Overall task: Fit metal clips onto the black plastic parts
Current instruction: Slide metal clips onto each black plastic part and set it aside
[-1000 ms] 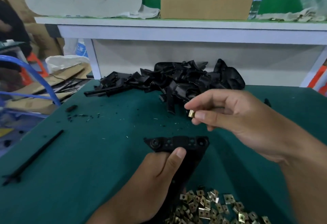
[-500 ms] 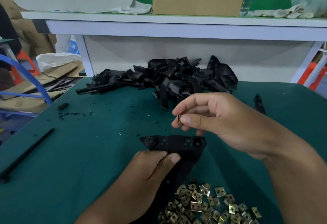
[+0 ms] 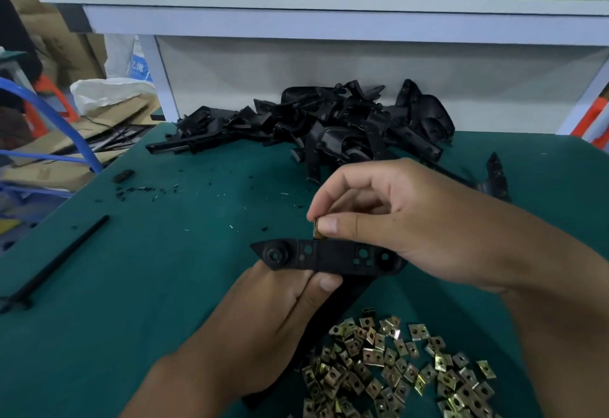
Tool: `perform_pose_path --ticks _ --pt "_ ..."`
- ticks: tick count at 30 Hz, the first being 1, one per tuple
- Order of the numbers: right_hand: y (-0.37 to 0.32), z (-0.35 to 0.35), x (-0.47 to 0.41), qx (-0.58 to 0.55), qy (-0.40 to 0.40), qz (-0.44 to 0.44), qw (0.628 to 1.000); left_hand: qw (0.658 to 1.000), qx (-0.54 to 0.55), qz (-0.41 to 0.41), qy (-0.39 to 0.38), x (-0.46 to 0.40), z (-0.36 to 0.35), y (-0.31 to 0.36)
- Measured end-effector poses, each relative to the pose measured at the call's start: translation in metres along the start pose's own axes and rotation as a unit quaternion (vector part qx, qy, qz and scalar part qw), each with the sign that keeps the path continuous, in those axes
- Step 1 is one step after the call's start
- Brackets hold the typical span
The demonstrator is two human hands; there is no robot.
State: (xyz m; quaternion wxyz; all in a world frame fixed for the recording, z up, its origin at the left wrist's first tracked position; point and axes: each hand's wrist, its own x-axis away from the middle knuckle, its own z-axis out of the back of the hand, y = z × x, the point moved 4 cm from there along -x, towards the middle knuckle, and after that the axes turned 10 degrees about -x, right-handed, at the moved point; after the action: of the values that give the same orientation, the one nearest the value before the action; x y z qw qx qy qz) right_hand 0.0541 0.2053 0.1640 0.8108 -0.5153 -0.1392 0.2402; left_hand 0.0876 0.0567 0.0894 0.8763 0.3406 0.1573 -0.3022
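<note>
My left hand (image 3: 263,315) grips a black plastic part (image 3: 329,256) from below, thumb on its near edge, holding it flat over the green table. The part has round holes at both ends and small square openings. My right hand (image 3: 405,219) pinches a small brass-coloured metal clip (image 3: 318,231) between thumb and forefinger. The clip stands on edge and touches the part's far edge, near its middle. A heap of loose metal clips (image 3: 395,371) lies at the near right. A pile of black plastic parts (image 3: 329,124) sits at the back of the table.
The green table mat (image 3: 148,252) carries a long black strip (image 3: 56,262) at the left edge and small black shavings (image 3: 141,190). One more black part (image 3: 496,177) lies far right. A white shelf (image 3: 329,18) runs above the pile. Cardboard and a blue tube (image 3: 66,127) lie left.
My right hand has brought the clip down and toward me until it meets the part's far edge. The left hand has kept its hold on the part.
</note>
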Motion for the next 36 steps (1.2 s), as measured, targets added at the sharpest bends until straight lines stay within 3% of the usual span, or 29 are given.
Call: perform_pose_path --ticks 22,36 --pt "-0.003 -0.007 0.005 0.008 -0.018 -0.010 1.000 0.996 -0.058 0.010 -0.067 0.004 -0.004 -0.009" --pt "-0.002 -0.009 0.003 0.030 -0.043 -0.022 0.998 0.996 0.004 0.052 -0.077 0.002 -0.005 -0.022"
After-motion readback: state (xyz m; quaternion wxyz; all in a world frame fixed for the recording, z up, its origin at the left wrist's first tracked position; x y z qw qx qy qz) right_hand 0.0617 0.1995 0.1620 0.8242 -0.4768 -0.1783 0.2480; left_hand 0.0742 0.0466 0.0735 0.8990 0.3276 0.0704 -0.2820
